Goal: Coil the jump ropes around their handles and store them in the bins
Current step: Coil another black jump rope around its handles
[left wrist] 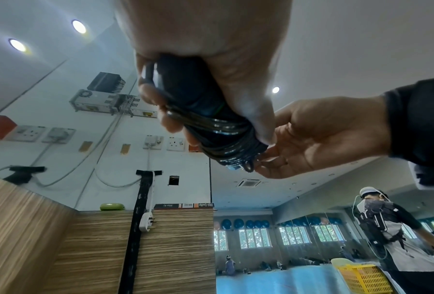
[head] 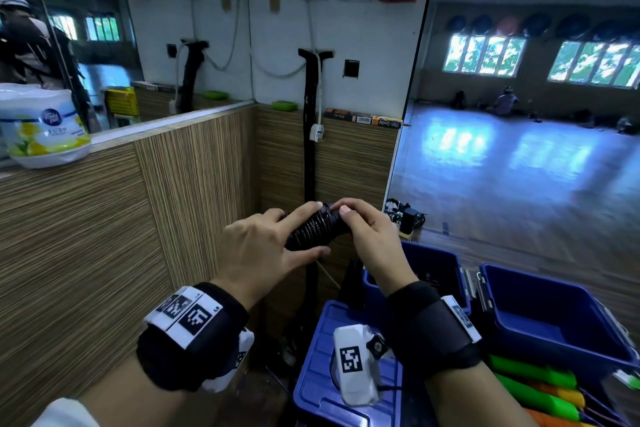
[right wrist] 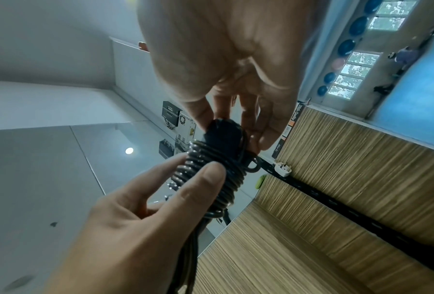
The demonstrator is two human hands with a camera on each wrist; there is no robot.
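Note:
A black jump rope bundle point(head: 322, 224), rope wound in tight coils round its black handles, is held at chest height over the bins. My left hand point(head: 313, 229) grips the bundle's lower part, thumb pressing on the coils point(right wrist: 225, 191). My right hand point(head: 341, 218) pinches the bundle's upper end, where a small loop of rope point(right wrist: 252, 166) sticks out. A loose length of rope point(right wrist: 188, 248) hangs down below the left hand. Two open blue bins point(head: 554, 305) point(head: 440, 263) stand below and to the right.
A blue bin lid point(head: 318, 378) lies under my right wrist. Green, yellow and orange handles point(head: 533, 381) lie at the bottom right. A wood-panelled wall point(head: 104, 236) closes the left side. A black strip with a hanging plug point(head: 317, 132) runs down the wall ahead.

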